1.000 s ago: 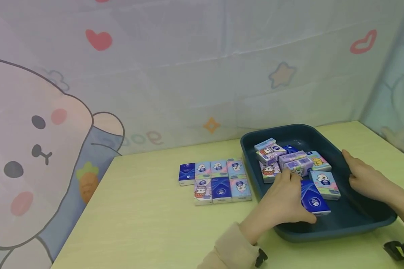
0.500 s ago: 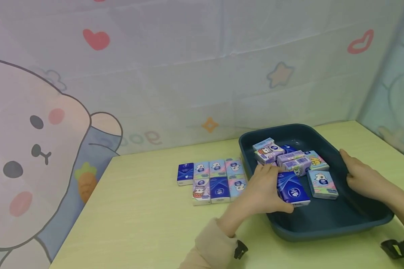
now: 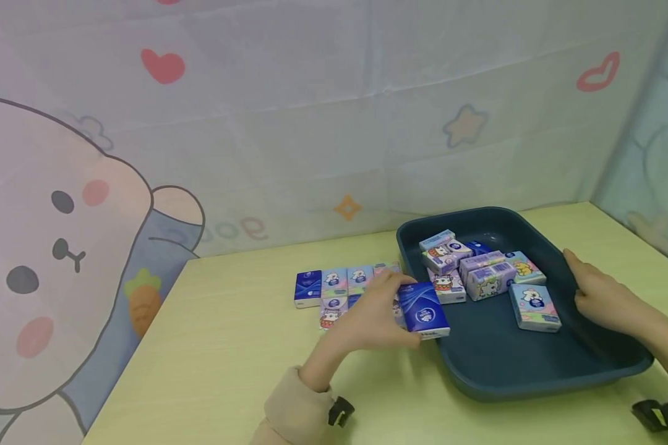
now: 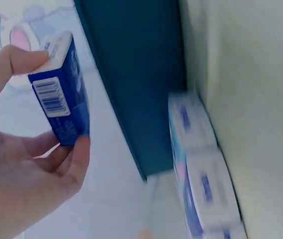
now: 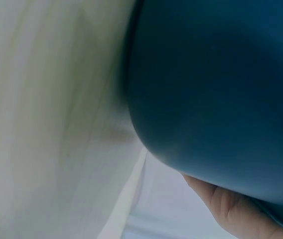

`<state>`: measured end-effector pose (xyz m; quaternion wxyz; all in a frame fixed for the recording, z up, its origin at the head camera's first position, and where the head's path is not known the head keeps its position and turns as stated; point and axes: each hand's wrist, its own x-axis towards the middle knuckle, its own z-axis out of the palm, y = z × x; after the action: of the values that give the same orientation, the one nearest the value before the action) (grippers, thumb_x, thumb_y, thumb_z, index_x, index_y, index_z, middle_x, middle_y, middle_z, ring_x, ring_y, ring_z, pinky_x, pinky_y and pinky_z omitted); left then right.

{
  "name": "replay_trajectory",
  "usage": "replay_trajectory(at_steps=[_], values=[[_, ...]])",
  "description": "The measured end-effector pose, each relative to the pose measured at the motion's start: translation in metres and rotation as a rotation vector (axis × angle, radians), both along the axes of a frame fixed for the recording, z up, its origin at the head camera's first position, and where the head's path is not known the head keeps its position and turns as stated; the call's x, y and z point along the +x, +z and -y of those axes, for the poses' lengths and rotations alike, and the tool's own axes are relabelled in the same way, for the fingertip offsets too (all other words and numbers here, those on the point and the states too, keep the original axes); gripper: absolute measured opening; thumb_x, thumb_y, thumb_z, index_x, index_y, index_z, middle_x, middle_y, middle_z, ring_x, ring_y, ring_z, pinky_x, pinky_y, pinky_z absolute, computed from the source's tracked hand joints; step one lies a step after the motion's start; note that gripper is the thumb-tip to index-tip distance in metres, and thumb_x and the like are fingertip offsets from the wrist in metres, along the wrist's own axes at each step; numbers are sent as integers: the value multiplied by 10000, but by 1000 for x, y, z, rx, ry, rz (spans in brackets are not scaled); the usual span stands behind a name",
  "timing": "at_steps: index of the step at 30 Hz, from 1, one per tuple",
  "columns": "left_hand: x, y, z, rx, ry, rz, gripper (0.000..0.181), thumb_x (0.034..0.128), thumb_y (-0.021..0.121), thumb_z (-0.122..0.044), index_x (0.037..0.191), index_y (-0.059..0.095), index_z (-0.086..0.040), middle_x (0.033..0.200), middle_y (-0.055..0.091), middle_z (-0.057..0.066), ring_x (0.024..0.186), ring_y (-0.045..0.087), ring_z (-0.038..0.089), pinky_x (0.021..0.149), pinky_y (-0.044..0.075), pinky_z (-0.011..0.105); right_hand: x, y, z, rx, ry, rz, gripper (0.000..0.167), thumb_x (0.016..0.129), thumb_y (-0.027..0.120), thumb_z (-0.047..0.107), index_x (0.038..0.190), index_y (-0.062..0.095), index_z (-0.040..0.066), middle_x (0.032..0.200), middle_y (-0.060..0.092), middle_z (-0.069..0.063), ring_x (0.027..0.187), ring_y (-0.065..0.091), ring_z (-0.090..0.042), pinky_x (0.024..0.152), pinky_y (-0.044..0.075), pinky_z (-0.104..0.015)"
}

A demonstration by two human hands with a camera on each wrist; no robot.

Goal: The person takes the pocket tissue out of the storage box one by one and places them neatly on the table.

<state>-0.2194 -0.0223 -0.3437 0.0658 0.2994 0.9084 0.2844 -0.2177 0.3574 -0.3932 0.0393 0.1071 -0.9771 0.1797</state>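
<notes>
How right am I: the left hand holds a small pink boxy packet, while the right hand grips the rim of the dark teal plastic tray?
The colour is wrong: the small boxy packet in the left hand is dark blue and white, as the left wrist view shows. The right hand does grip the rim of the tray.

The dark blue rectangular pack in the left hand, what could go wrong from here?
The left hand pinches the dark blue rectangular pack by its edges, so it might slip. In the head view, the pack overlaps the wall of the dark teal plastic tray, so it could snag there. The left hand also partly covers the two rows of small pastel and blue rectangular packs, so lowering it there might knock them askew.
</notes>
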Motion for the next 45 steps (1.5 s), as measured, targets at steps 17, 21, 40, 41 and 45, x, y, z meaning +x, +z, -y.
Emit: replay_trajectory(at_steps=[17,21,40,41,45], values=[[-39,-13,87,99,69,117,790,710,795,-89,1392,396,-72,1338,451,86,1257,486,303,1007,484,438,0,-1,0,27,-5,-17,743,812,421,-104,1411,4,-244,1316,265,-543,1042,452,-517,691,400,-452],[-43,-14,101,99,84,127,780,703,786,-59,1382,404,-41,1334,468,106,1243,508,315,1017,479,439,1,-1,-1,35,-35,-3,743,815,412,-102,1414,-7,-237,1328,243,-540,1132,410,-600,754,434,-559],[-45,-17,153,-102,214,61,774,654,769,12,1366,464,7,1376,504,173,1274,491,344,1086,401,490,-1,-3,1,21,-35,0,748,806,402,-108,1413,-15,-238,1327,238,-542,1166,361,-631,792,425,-597],[-45,-18,154,-117,217,57,773,653,770,11,1364,467,5,1378,505,176,1274,492,342,1086,401,492,-1,-3,1,20,-35,1,748,808,401,-107,1414,-18,-236,1329,236,-541,1169,355,-635,800,422,-606],[-45,-19,156,-150,237,57,774,655,762,21,1371,469,-7,1394,499,175,1278,491,331,1085,403,488,-2,-3,1,26,-32,2,751,811,407,-102,1415,-18,-234,1327,244,-539,1149,383,-605,750,426,-542]])
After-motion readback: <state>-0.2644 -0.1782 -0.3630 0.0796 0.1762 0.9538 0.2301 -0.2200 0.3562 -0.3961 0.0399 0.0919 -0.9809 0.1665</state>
